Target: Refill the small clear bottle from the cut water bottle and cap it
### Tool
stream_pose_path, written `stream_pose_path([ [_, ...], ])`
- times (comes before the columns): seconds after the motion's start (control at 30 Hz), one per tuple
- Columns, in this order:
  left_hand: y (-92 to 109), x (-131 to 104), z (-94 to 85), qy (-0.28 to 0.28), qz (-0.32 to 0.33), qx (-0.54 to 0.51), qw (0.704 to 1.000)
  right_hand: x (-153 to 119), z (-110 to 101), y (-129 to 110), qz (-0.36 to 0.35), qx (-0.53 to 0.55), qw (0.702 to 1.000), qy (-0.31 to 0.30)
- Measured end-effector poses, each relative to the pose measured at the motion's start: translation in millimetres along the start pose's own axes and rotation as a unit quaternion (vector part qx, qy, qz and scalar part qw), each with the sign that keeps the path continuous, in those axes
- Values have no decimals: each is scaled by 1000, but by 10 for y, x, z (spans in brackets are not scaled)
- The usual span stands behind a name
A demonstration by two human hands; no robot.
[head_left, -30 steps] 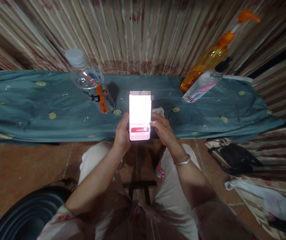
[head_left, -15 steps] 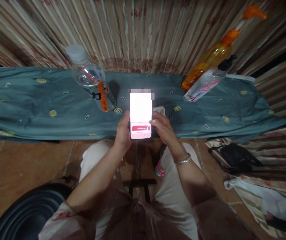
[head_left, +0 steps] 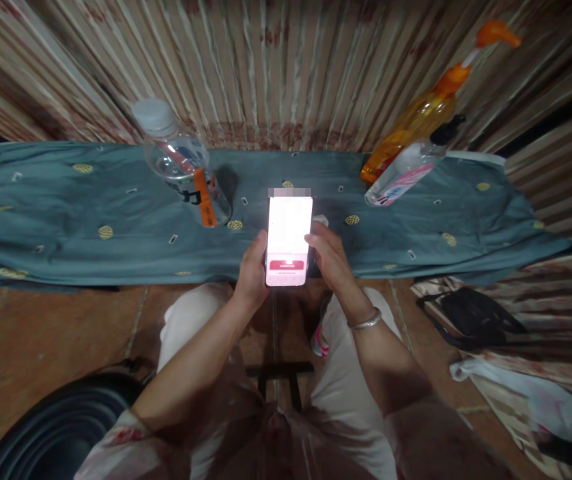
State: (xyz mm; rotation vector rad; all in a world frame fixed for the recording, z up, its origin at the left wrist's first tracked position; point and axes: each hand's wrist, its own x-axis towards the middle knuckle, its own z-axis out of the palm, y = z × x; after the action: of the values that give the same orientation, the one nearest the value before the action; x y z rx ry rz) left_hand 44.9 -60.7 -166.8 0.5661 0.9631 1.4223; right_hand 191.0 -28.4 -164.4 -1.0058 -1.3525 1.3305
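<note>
A smartphone (head_left: 289, 233) with a bright white screen and a red button low on it is held upright between my hands. My left hand (head_left: 253, 270) grips its left edge, thumb along the side and the other fingers hidden behind. On the opposite side my right hand (head_left: 330, 257) holds the right edge, its thumb at the screen's border. A silver bangle (head_left: 367, 320) circles my right wrist. Behind the right hand a bit of something white (head_left: 321, 219) shows, too covered to name.
On the green patterned cloth (head_left: 131, 200) stand a clear plastic bottle (head_left: 186, 167), an orange pump bottle (head_left: 411, 127) and a clear bottle with black top (head_left: 406, 173). Striped curtains (head_left: 266, 73) hang behind. A black bag (head_left: 466, 313) lies right; a round black ridged object (head_left: 61, 427) sits lower left.
The phone has moved slightly right and down with both hands on it. My right thumb has shifted up a little along the screen's edge.
</note>
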Motion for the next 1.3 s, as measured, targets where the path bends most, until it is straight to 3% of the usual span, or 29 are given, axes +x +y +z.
stream_pose_path([
  [0.23, -37, -42, 40, 9, 7, 49, 999, 34, 6, -2, 14, 44, 998, 49],
  [0.57, -31, -33, 49, 7, 5, 39, 999, 39, -23, 39, 21, 52, 997, 49],
  [0.77, 53, -1, 37, 11, -35, -23, 999, 13, -19, -4, 52, 26, 998, 1],
  [1.0, 118, 22, 3, 25, -8, -34, 999, -31, 21, -57, 93, -14, 995, -42],
  [1.3, 101, 39, 18, 11, -9, -35, 999, -26, 54, -49, 85, -9, 995, -57],
])
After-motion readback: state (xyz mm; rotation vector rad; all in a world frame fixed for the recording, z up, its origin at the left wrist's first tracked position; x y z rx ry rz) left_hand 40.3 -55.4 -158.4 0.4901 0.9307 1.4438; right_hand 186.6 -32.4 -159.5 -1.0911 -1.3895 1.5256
